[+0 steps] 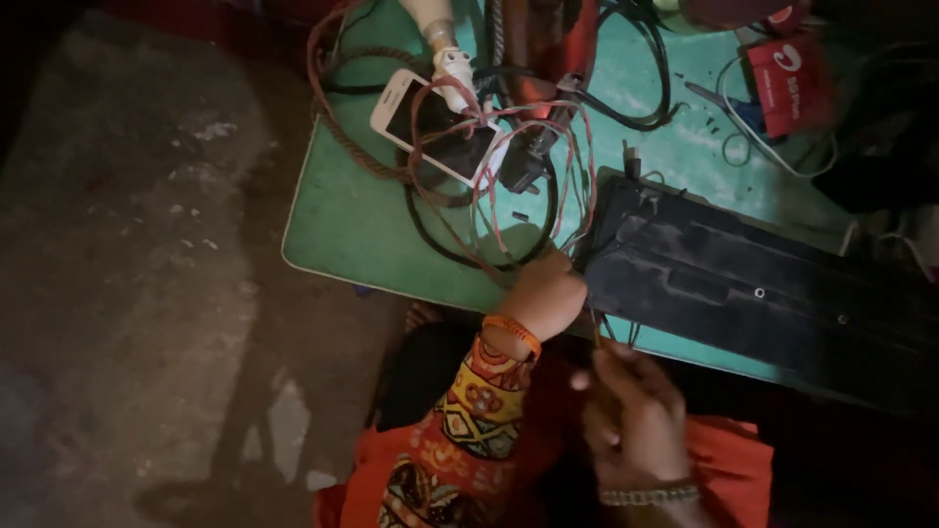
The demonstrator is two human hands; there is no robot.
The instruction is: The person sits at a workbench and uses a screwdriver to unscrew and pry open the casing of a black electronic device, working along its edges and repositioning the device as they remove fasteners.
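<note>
Dimly, green table (342, 230) on grey concrete floor (137, 244), left hand (544, 291) gripping keyboard (753, 284), right hand (634, 416) pinching tool.

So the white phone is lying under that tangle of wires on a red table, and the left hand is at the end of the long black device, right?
Not quite: the table is green, not red, as the head view shows. The rest holds: the white phone lies under the tangle of wires, and the left hand is at the end of the long black device.

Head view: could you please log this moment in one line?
left hand: at keyboard corner | right hand: holds thin tool | green table: phone, wires
</note>
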